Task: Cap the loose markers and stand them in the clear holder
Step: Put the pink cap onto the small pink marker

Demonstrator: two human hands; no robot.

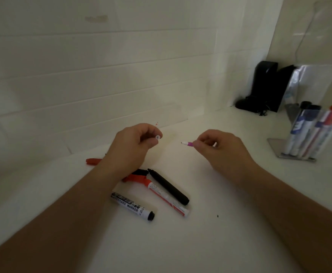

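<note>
Left forearm (66, 213) covered the cap end of the whiteboard marker (133, 206); red marker (92, 161) behind the wrist mostly hidden; clear holder (316, 131) blurred and cut by right edge

White counter (200, 243) against white tiled wall (82, 66). Black object (265, 87) in far right corner, clear plastic sheet (314, 79) just beside it.

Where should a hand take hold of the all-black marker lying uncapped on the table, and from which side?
Best around the middle of the black marker, probably from above. It lies flat and slanted, its bare tip toward the wall. The red-and-white marker lies close along its left side, so fingers fit more easily from the free right side. The right hand is nearer, but it holds the purple-tipped pen.
</note>
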